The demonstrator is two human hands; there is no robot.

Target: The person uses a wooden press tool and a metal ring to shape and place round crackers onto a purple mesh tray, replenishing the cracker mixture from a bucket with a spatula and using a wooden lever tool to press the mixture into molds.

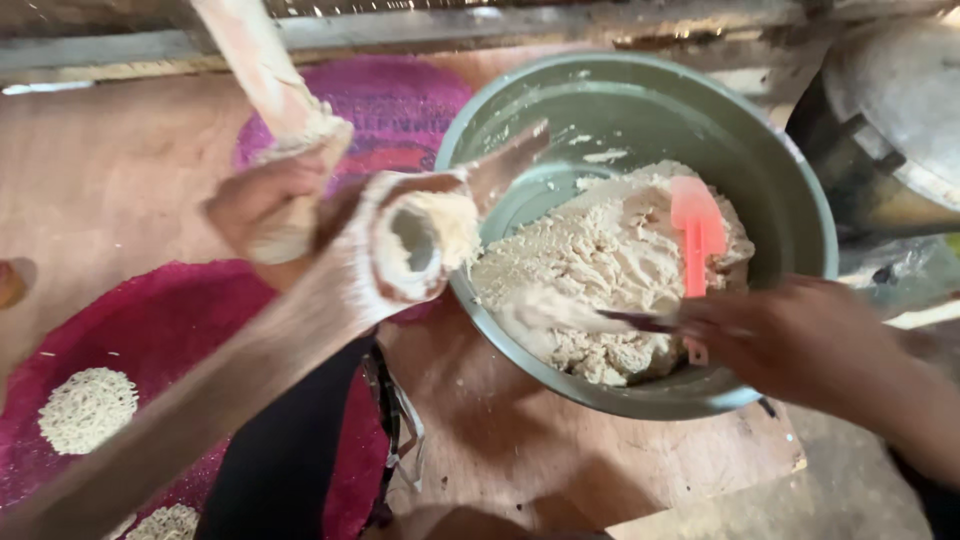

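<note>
My left hand [250, 215] grips a wooden dough press [400, 245], dusted with flour. The press's open tube, part filled with pale dough, faces the camera, and its two long wooden arms [262, 70] run up and down to the left. My right hand [795, 345] holds a spoon [610, 318] with its tip in the mass of pale dough [590, 260]. That dough lies in a large grey-green metal bowl [805, 200]. A pink spatula [697, 235] rests on the dough. The press tube hangs just over the bowl's left rim.
Two magenta woven mats [170, 320] lie on the wooden board at the left, the nearer one carrying round nests of pressed noodles [88, 408]. A metal pot [900, 110] stands at the right, beside the bowl. Dark cloth [290, 450] hangs below the press.
</note>
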